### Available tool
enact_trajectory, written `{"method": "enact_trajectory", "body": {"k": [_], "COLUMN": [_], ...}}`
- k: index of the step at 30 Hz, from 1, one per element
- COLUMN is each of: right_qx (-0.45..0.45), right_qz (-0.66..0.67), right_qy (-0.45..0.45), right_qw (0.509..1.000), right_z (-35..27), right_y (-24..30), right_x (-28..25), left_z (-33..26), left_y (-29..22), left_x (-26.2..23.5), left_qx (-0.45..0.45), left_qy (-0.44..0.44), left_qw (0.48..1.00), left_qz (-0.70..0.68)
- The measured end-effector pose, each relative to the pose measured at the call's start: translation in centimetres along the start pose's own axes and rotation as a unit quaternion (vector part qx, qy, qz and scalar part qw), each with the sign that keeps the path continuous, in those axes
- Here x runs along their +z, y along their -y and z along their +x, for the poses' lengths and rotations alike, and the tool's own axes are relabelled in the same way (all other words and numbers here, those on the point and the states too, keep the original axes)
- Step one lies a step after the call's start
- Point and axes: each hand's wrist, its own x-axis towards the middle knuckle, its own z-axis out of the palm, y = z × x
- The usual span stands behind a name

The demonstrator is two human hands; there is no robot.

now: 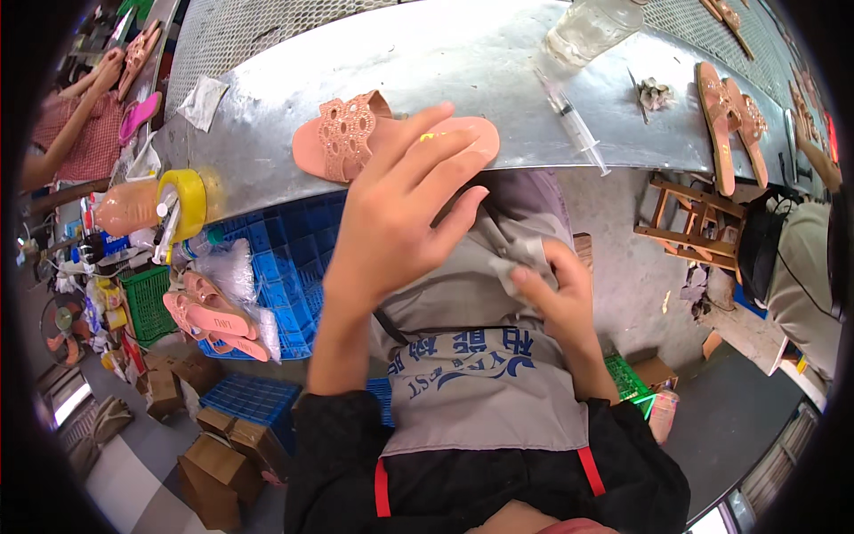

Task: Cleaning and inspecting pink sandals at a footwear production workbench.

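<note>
A pink slide sandal [396, 142] with a perforated, studded strap lies sideways on the metal table in front of me, its strap toward the left. My left hand [391, 214] reaches over its heel half, fingers stretched out and thumb apart. Whether those fingertips press on the insole is hard to tell. Lower and to the right, close to my apron, my right hand [560, 289] pinches a greyish-white cloth [525, 264] between thumb and fingers. A small yellow mark shows on the insole between my left fingers.
On the table [258, 116] lie a syringe [574, 120], a clear bottle [592, 34], a crumpled wad [656, 94] and a white tissue [204, 101]. More sandals [729, 120] rest at right. Yellow tape [185, 206] sits at the left edge, above a blue crate [285, 267]. Co-workers sit either side.
</note>
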Motion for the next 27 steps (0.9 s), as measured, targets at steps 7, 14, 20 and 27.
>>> {"method": "enact_trajectory", "body": {"k": [7,14,20,27], "right_qx": [0.069,0.086,0.092,0.076], "right_qz": [0.200,0.163,0.133,0.051], "right_qy": [0.018,0.012,-0.030,-0.036], "right_qw": [0.977,0.983,0.986,0.995], "right_z": [7.7,8.1,6.0,7.5], "right_y": [0.9,0.6,-0.3,0.3], "right_x": [0.8,1.8,2.3,2.0], "left_z": [-0.8,-0.6,-0.8,-0.3], "left_y": [1.7,3.0,3.1,2.8], "left_x": [3.9,5.2,5.2,4.9], "left_qx": [-0.081,-0.119,-0.115,-0.131], "left_qy": [-0.053,-0.011,-0.018,-0.003], "left_qw": [0.993,0.993,0.993,0.991], "left_qz": [0.064,-0.022,-0.030,-0.005]}}
